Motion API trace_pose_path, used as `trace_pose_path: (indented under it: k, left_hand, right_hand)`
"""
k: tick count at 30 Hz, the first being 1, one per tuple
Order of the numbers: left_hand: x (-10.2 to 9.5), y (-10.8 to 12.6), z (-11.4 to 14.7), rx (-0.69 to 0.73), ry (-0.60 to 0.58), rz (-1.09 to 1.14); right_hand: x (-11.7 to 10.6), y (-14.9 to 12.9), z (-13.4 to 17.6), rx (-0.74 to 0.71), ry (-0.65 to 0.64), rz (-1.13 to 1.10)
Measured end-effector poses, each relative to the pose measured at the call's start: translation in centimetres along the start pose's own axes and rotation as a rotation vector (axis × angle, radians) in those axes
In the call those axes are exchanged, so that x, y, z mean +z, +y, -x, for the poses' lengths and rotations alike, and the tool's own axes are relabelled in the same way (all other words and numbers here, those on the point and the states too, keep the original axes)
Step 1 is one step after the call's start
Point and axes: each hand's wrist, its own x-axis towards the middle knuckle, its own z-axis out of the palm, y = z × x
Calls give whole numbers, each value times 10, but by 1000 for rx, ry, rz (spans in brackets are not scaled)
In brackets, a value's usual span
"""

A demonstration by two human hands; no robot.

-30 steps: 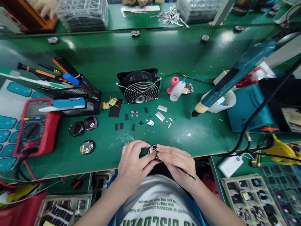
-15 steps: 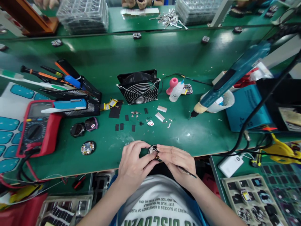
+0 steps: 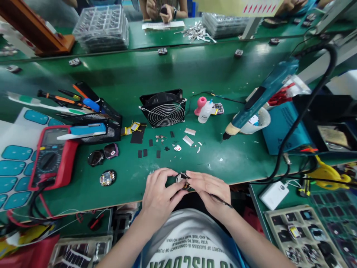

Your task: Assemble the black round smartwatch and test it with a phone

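Observation:
At the front edge of the green bench, my left hand is closed around a small round watch case, thumb and fingers at its rim. Pale and coppery parts show inside the case, though my fingers cover much of it. My right hand grips dark, slim tweezers; their back end sticks out below the palm, and the tip meets the case. Beyond my hands lie a small white part, several black pads and two silvery strips.
A fan stands behind the parts, with a glue bottle beside it. An electric screwdriver leans at right. Left are a red multimeter, a tool holder and an opened round watch. A co-worker's hands show across the bench.
The camera view has tilted up a little and shifted, so more of the co-worker opposite shows. My hands, the watch case and the tweezers keep nearly the same pose.

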Motion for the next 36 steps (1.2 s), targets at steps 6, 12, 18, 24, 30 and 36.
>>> trace_pose_path:
  k: [6, 12, 18, 24, 30, 36]
  left_hand:
    - [-4, -6, 2, -69, -3, 37]
    - [-32, -23, 3, -113, -83, 154]
    - [-31, -22, -5, 8, -150, 115]
    - [-10, -12, -13, 116, -145, 98]
    - [0, -8, -10, 106, -34, 88]
    - [0, -4, -11, 78, -2, 85]
  right_hand:
    - [-22, -1, -24, 469, 266, -277]
    - [-78, 2, -49, 693, -168, -143]
    - [-95, -7, -67, 551, -384, 216]
    - [-78, -3, -42, 397, -161, 77]
    - [-43, -7, -10, 292, 107, 70]
    - [-1, -6, 2, 47, 122, 9]
